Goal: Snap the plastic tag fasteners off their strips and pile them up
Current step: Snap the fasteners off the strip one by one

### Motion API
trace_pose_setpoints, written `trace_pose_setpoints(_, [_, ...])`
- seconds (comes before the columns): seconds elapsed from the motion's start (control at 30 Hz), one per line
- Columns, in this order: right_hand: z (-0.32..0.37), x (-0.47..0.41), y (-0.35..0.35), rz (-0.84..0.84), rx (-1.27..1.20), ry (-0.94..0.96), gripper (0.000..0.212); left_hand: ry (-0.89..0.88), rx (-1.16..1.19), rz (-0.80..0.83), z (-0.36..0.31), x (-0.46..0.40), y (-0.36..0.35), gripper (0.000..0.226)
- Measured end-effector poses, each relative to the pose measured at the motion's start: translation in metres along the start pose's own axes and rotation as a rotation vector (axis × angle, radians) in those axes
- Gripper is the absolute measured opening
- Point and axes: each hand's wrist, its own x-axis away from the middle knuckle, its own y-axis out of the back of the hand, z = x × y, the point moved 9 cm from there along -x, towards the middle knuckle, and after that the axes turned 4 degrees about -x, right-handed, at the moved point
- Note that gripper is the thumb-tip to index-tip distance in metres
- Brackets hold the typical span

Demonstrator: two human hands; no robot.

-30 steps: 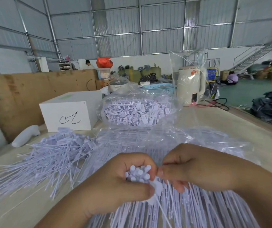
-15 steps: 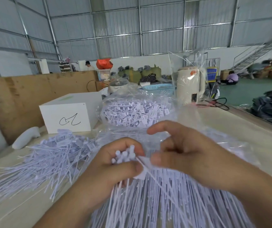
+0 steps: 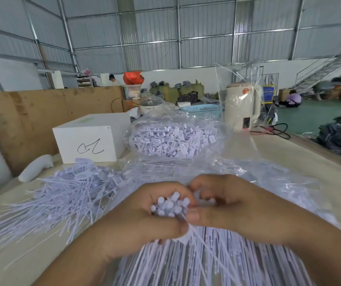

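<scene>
Pale tabletop [image 3: 289, 162], crinkly clear bags. Lower centre: left hand [image 3: 136, 219] clenched round thin white fastener bundle [image 3: 171, 205]; right hand [image 3: 235, 205] pinching it. Loose pile [image 3: 70, 188] left.

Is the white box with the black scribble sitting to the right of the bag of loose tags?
No, the white box sits left of the clear bag of tags on the table.

We note that the right hand [image 3: 233, 207], raised with its forefinger lifted half a second ago, has dropped and curled in against the left hand [image 3: 145, 219]. Its thumb now presses beside the bundle [image 3: 170, 205] heads, as one second ago.
</scene>
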Motion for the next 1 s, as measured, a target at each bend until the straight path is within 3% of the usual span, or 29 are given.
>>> trace_pose_setpoints(0.13, [-0.009,0.003,0.010,0.012,0.155,-0.104,0.044,0.008,-0.023,-0.087,0.003,0.001,0.008,0.015])
trace_pose_setpoints(0.33, [0.006,0.002,0.025,-0.350,0.188,-0.002,0.042,-0.004,0.040,-0.346,0.004,0.000,0.020,0.015])
trace_pose_setpoints(0.47, [0.016,0.016,0.057,-0.683,0.031,0.081,0.050,0.010,0.171,-0.569,0.010,0.006,0.039,0.014])
trace_pose_setpoints(0.53, [0.020,0.016,0.058,-0.567,-0.017,0.114,0.048,0.027,0.177,-0.552,0.011,0.007,0.041,0.014])
trace_pose_setpoints(0.6, [0.015,0.008,0.035,-0.300,-0.077,0.076,0.030,0.026,0.135,-0.407,0.008,0.004,0.030,0.020])
trace_pose_setpoints(0.67, [0.007,0.004,0.011,-0.111,-0.083,0.028,0.040,0.003,0.081,-0.272,0.003,0.001,0.017,0.023])
trace_pose_setpoints(0.73, [0.001,0.001,0.002,-0.061,-0.063,0.026,0.062,0.010,0.054,-0.177,0.003,0.000,0.010,0.026])
trace_pose_setpoints(0.8, [0.002,0.000,0.002,-0.055,-0.083,0.050,0.072,0.021,0.070,-0.041,0.002,0.000,0.002,0.028])
trace_pose_setpoints(0.9, [0.006,0.000,-0.003,-0.011,-0.099,0.076,0.066,0.068,0.037,0.080,0.004,0.002,-0.005,0.028])
trace_pose_setpoints(1.0, [0.008,-0.002,-0.008,-0.017,-0.073,0.090,0.047,0.088,0.017,0.134,0.006,0.002,-0.006,0.027])
